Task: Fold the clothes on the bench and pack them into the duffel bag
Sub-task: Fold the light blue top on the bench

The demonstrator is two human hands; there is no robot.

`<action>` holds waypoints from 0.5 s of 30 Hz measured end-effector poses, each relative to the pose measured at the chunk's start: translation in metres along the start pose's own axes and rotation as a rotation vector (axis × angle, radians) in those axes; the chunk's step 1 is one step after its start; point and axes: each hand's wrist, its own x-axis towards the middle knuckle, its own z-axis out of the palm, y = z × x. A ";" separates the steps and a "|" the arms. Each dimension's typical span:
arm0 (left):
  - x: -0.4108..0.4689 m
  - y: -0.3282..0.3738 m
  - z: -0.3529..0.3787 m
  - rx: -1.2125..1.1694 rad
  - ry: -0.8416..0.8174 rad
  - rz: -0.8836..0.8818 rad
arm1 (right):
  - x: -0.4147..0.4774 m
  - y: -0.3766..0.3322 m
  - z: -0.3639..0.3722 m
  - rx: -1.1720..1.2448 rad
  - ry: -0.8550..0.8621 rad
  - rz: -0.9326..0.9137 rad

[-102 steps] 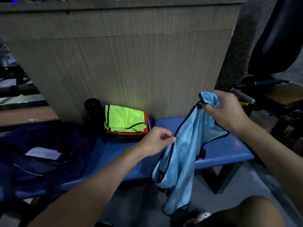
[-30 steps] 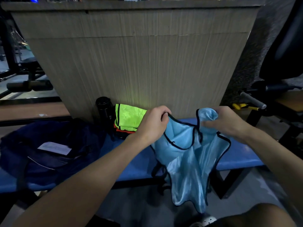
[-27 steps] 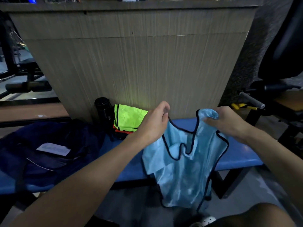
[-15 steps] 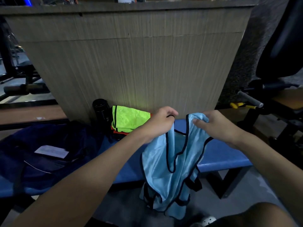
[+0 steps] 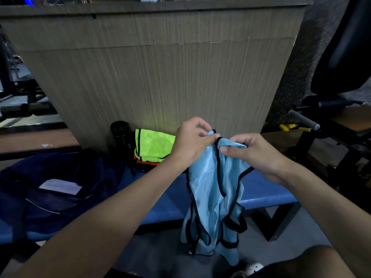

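Observation:
A light blue vest (image 5: pixel 210 197) with black trim hangs in front of the blue bench (image 5: pixel 265 193), its lower part drooping past the bench edge. My left hand (image 5: pixel 190 143) pinches one top strap and my right hand (image 5: pixel 253 153) pinches the other, the two hands almost touching above the bench. A folded neon yellow vest (image 5: pixel 153 144) lies on an orange one (image 5: pixel 147 162) at the back of the bench. The open dark navy duffel bag (image 5: pixel 50 187) sits on the bench's left part, with a white paper (image 5: pixel 60 186) on it.
A black bottle (image 5: pixel 120 135) stands beside the folded pile against a tall wooden panel (image 5: pixel 160 77). Gym equipment with a padded seat (image 5: pixel 341 47) and a grey handle (image 5: pixel 303 119) is at the right. My knee (image 5: pixel 301 261) shows at the bottom right.
My hands have come together, bringing the vest's two top straps side by side. The vest now hangs narrower and doubled lengthwise.

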 end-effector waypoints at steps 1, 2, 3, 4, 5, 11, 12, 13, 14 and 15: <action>0.000 0.002 0.001 0.004 0.021 -0.005 | 0.000 0.000 0.001 -0.001 0.001 -0.003; 0.001 0.002 0.002 0.004 0.039 -0.010 | 0.001 0.000 0.002 -0.003 -0.002 -0.004; 0.002 0.003 0.003 -0.001 0.051 -0.013 | 0.001 0.000 0.003 -0.013 -0.004 -0.002; 0.002 0.004 0.004 -0.012 0.056 -0.016 | 0.001 0.001 0.003 -0.024 -0.005 -0.002; 0.002 0.004 0.005 -0.022 0.059 -0.018 | 0.001 0.001 0.003 -0.039 -0.006 0.000; -0.001 -0.002 0.005 -0.098 -0.113 -0.092 | 0.002 0.004 0.004 -0.018 0.167 -0.034; -0.004 -0.003 0.004 -0.097 -0.209 -0.102 | 0.004 0.005 0.003 -0.003 0.220 -0.042; -0.006 -0.004 0.003 -0.062 -0.292 -0.113 | 0.005 0.006 0.002 0.014 0.261 -0.046; -0.008 -0.006 0.003 -0.007 -0.345 -0.118 | 0.006 0.006 0.001 0.027 0.290 -0.048; -0.010 -0.007 0.004 0.049 -0.356 -0.109 | 0.006 0.005 0.000 0.028 0.303 -0.048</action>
